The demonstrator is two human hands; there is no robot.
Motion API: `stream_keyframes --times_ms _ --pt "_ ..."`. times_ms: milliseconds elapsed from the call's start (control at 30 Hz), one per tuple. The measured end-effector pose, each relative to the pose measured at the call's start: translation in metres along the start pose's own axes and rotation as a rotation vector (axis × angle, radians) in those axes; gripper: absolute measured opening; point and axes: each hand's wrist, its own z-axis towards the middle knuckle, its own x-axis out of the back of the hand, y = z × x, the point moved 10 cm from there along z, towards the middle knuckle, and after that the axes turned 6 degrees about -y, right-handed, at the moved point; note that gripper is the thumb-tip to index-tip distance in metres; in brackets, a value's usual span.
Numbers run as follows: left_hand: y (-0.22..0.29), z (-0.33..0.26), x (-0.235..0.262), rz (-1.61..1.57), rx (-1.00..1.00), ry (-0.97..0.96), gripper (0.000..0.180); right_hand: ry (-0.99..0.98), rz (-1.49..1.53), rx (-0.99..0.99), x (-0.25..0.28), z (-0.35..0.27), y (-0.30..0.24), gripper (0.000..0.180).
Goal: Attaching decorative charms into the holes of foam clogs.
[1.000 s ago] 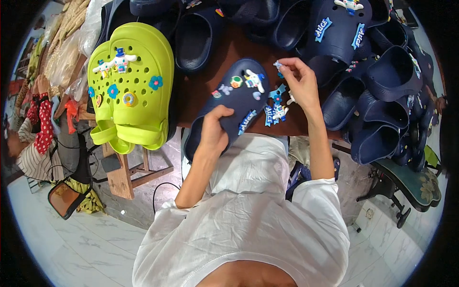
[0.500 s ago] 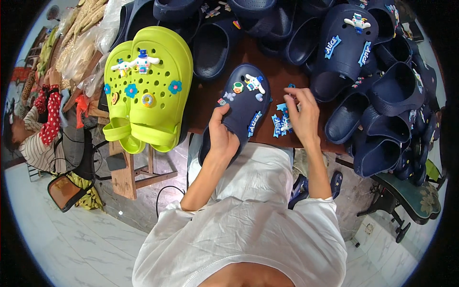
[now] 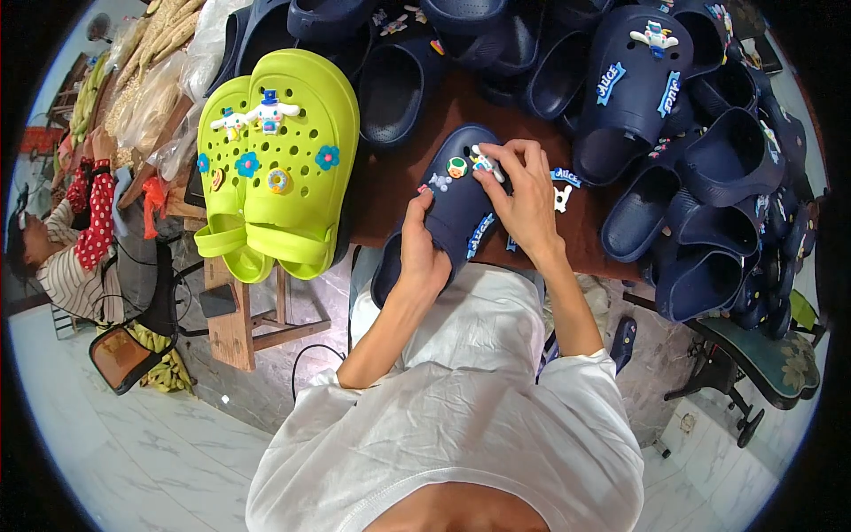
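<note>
My left hand (image 3: 422,254) is closed round the side of a navy blue clog (image 3: 450,206), which lies tilted with its toe pointing away from me. My right hand (image 3: 527,199) reaches over the toe, thumb and fingers pinched at a white character shoe charm (image 3: 480,160) on the upper. Beside that charm are a green-and-white mushroom charm (image 3: 457,168), a small bow-like charm (image 3: 439,182) and a blue ribbon charm (image 3: 480,233) with white lettering. Right of my right hand, a loose blue ribbon charm (image 3: 565,177) and a white charm (image 3: 562,199) lie on the brown table (image 3: 585,239).
Lime green clogs (image 3: 306,160) with charms stand at the left. Navy clogs (image 3: 634,89) pile up along the back and right. At far left another person in red dotted sleeves (image 3: 96,217) sits near a wooden stool (image 3: 232,310). An office chair (image 3: 753,363) is at lower right.
My right hand has moved left from the loose charms on the table onto the clog's toe, uncovering some charms. My left hand still holds the clog.
</note>
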Motion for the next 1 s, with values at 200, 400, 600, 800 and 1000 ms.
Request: stream_keyframes --times_ms 200,400,600,800,1000 --pt "0.001 0.000 0.008 -0.009 -0.043 0.013 0.037 -0.032 0.015 0.120 -0.002 -0.006 -0.019 0.027" --pt "-0.001 0.001 0.005 0.002 -0.046 0.007 0.042 -0.117 -0.053 0.212 -0.019 0.006 -0.033 0.030" --pt "-0.001 0.005 0.003 0.024 -0.024 -0.012 0.038 -0.273 -0.030 0.275 -0.031 0.020 -0.029 0.024" --pt "0.000 0.014 0.006 0.016 -0.056 -0.029 0.031 -0.383 -0.001 0.359 -0.042 0.031 -0.029 0.018" --pt "0.003 0.010 0.001 0.047 -0.083 -0.086 0.031 -0.419 -0.049 0.401 -0.056 0.020 -0.032 0.032"
